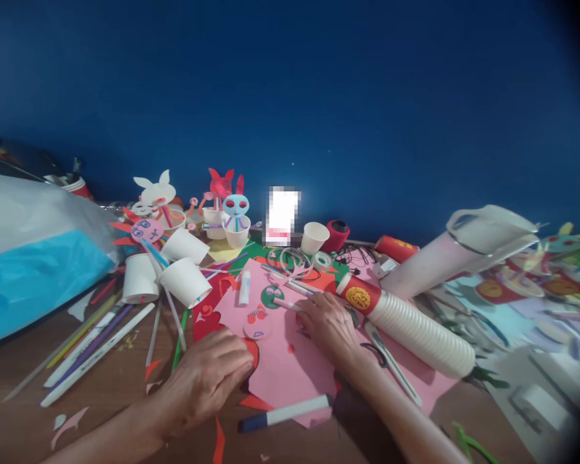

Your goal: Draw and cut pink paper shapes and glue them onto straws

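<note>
My left hand (210,367) rests with curled fingers at the left edge of a pink paper sheet (290,380). A red paper piece (254,354) shows beside its fingertips; what the fingers hold, if anything, is hidden. My right hand (328,325) lies over the sheet, fingers stretched forward and slightly bent, near a pale stick-like pen (286,303). Left of it is a green paper circle (272,296) with drawn eyes. Between the hands lies a pink paper face (257,323) with orange eyes and a blue mouth. A blue-capped white marker (285,413) lies nearer me.
A glue stick (244,288) is on the pink sheet. Stacked paper cups (415,328) and scissors (394,364) lie right, below a white jug (459,251). Tipped cups (185,283), markers (96,354) and a plastic bag (38,258) are left. Paper-cup animals (236,216) stand behind.
</note>
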Demonstrator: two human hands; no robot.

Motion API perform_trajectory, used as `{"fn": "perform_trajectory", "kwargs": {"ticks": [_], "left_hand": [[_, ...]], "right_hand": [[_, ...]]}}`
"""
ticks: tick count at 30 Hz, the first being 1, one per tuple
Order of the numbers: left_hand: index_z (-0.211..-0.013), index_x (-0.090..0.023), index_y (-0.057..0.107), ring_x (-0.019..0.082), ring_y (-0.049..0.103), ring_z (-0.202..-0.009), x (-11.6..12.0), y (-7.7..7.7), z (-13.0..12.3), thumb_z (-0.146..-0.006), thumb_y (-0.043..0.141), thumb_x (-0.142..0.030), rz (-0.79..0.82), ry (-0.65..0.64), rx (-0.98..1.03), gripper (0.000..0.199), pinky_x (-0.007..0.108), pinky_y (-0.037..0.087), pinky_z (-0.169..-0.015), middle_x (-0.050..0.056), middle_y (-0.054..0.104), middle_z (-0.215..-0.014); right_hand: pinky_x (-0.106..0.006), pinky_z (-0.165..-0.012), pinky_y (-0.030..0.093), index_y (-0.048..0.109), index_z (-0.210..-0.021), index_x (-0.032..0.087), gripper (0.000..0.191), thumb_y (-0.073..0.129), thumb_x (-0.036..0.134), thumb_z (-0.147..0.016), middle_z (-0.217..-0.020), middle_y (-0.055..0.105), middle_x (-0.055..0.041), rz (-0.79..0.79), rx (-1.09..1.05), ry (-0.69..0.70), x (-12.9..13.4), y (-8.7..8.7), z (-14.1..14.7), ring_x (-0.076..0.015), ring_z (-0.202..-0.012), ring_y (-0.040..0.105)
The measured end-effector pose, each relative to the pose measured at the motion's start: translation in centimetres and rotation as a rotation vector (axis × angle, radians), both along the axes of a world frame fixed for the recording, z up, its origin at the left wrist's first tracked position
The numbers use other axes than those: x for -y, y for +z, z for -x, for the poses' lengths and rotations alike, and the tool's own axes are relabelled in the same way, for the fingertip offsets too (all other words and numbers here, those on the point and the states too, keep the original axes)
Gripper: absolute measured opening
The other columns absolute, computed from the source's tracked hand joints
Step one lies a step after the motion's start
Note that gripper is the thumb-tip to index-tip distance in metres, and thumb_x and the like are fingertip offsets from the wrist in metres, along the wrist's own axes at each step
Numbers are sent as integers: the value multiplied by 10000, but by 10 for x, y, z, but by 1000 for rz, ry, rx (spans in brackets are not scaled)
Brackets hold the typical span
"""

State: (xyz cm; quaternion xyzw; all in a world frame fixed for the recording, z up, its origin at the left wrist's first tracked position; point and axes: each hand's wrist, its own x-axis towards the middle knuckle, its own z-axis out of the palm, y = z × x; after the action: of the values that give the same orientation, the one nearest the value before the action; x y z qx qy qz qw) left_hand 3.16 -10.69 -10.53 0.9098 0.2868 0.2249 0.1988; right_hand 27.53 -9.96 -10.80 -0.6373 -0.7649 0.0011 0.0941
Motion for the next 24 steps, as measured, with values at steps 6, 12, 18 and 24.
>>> {"fn": "perform_trajectory", "kwargs": {"ticks": [6,12,18,24], "left_hand": [[-746,-176,566,132,509,-719,-2,-11,2,-869,474,-151,2,35,81,157,247,398,-668,18,574,-739],[-936,-198,556,163,551,-950,-6,-14,8,-819,579,-252,40,188,130,131,257,435,-821,55,565,-1036],[-1013,-208,482,142,564,-773,-2,-12,7,-795,591,-337,174,316,151,276,241,472,-689,28,575,-937],[-1037,-225,529,144,572,-744,-2,-9,7,-836,534,-350,275,235,71,237,241,452,-678,19,611,-868]], "right_hand": [[-312,-770,358,623,-899,198,138,519,141,-829,-894,622,-61,-62,-134,52,-4,-10,-2,-211,-876,529],[-294,-729,360,592,-905,195,91,529,188,-840,-815,639,-29,-71,-393,207,11,0,14,-176,-770,566],[-238,-652,382,615,-934,208,164,497,313,-888,-795,644,-24,11,-537,353,23,5,24,-142,-702,573],[-247,-649,398,638,-994,227,190,521,293,-860,-798,649,-31,151,-577,371,28,13,26,-148,-707,584]]}}
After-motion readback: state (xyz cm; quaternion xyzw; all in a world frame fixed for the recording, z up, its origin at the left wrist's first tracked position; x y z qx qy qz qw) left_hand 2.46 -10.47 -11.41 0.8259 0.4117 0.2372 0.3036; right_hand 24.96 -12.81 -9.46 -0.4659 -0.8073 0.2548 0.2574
